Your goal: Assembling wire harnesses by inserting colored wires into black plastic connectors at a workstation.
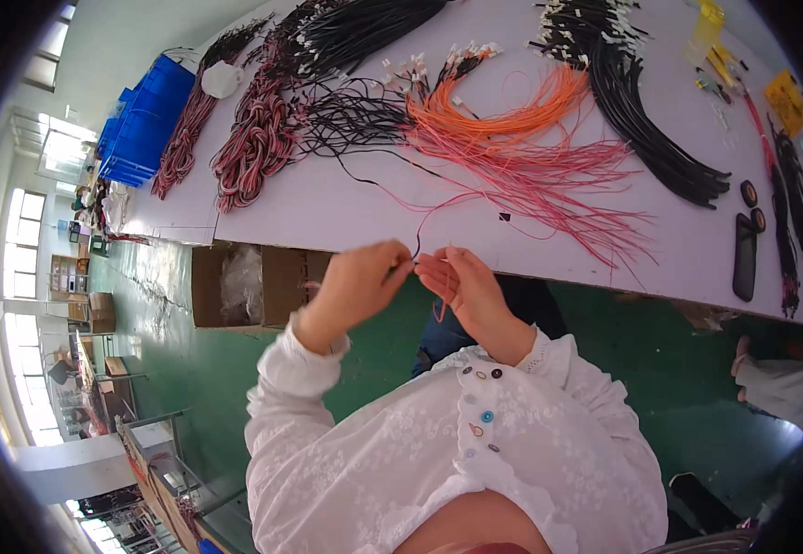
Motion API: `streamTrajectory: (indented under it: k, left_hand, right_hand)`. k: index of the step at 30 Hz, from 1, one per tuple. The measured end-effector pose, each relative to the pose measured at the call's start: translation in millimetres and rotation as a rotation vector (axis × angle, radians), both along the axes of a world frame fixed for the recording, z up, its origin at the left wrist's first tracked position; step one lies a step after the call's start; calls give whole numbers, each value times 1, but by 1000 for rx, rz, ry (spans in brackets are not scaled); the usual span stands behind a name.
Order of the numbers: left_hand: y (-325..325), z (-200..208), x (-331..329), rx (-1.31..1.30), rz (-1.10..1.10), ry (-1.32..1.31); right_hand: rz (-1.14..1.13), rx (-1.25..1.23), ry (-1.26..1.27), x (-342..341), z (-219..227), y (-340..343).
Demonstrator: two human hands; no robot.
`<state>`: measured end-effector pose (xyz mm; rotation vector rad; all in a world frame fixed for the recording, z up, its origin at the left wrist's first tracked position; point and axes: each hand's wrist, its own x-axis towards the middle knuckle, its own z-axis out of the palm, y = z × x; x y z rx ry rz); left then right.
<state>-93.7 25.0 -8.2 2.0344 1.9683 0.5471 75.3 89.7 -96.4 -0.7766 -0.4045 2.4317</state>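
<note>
In front of my chest, just off the table's near edge, my two hands meet at the fingertips. My left hand [357, 282] is closed in a pinch on a thin black wire [418, 242], which runs up from the fingertips toward the table. My right hand [475, 295] faces it with bent fingers, thumb over a thin red wire [440, 312] that hangs in a loop below the fingers. The wire ends between the fingertips are too small to make out. Beyond the hands lies a spread bundle of red wires [549, 180], with orange wires [503, 115] above it.
On the white table [328, 214] lie black cable bundles [641, 129], a braided red-and-black bundle [254, 157] and a black tool [745, 257]. Blue bins [150, 120] stand at the left. An open cardboard box [226, 309] sits under the table edge. Another person's leg [785, 388] shows at the right.
</note>
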Motion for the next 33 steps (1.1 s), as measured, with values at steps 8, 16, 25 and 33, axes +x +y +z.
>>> streamTrajectory:
  k: [8, 16, 25, 33]
  left_hand:
    - [-93, -30, 68, -23, 71, -246]
    - [-176, -48, 30, -399, 325, -594]
    - [-176, -74, -12, -659, 195, -537]
    - [-186, -129, -52, -829, 207, -497]
  right_hand:
    - [-104, -51, 22, 9, -11, -7]
    - [-376, -67, 89, 69, -12, -10]
    - [-427, -142, 129, 122, -28, -11]
    - [-540, -27, 6, 140, -28, -14]
